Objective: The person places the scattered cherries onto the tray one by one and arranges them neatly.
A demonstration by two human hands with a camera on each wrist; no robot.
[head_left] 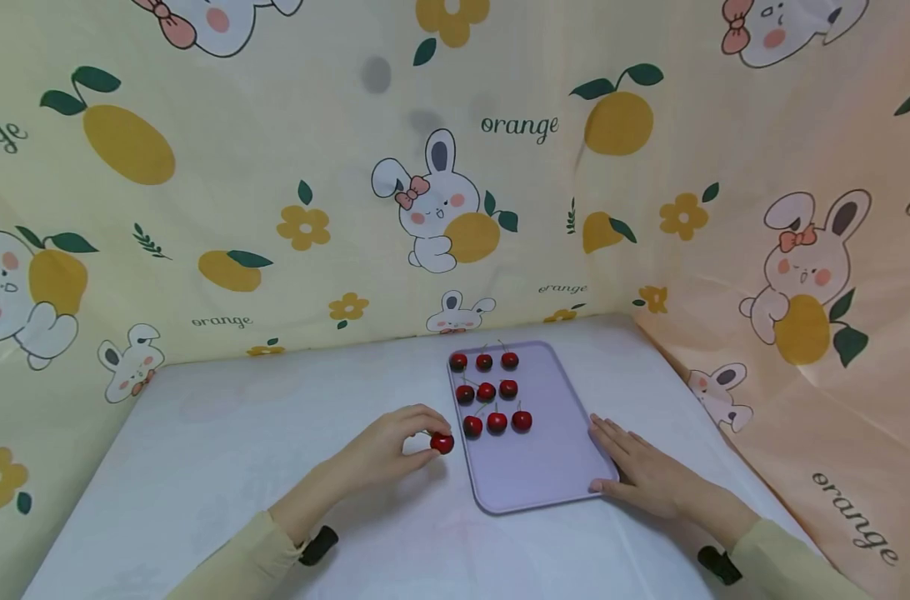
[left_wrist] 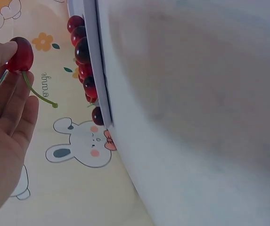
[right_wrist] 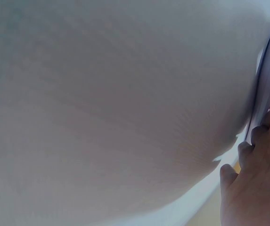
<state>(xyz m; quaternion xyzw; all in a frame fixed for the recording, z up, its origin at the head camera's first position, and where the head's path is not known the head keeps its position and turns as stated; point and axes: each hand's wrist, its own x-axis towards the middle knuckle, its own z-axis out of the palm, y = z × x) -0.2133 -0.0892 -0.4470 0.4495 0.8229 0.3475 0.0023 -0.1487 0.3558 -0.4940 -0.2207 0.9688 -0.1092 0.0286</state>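
Observation:
Between thumb and fingertips, my left hand (head_left: 383, 446) pinches a dark red cherry (head_left: 442, 442) just left of the tray's edge. In the left wrist view the held cherry (left_wrist: 21, 55) shows a green stem hanging down. A lilac rectangular tray (head_left: 545, 467) lies on the table, with several cherries (head_left: 497, 423) set in three rows of three on its left and upper part. My right hand (head_left: 653, 475) rests at the tray's right edge, fingers extended, thumb at the lower right corner. The right wrist view shows its fingers (right_wrist: 255, 174) along the tray's side.
A white cloth (head_left: 222, 475) covers the table. Behind it and to the right hangs a cream curtain (head_left: 335, 125) printed with rabbits, oranges and flowers. Each wrist carries a dark strap piece (head_left: 319, 546) at the sleeve.

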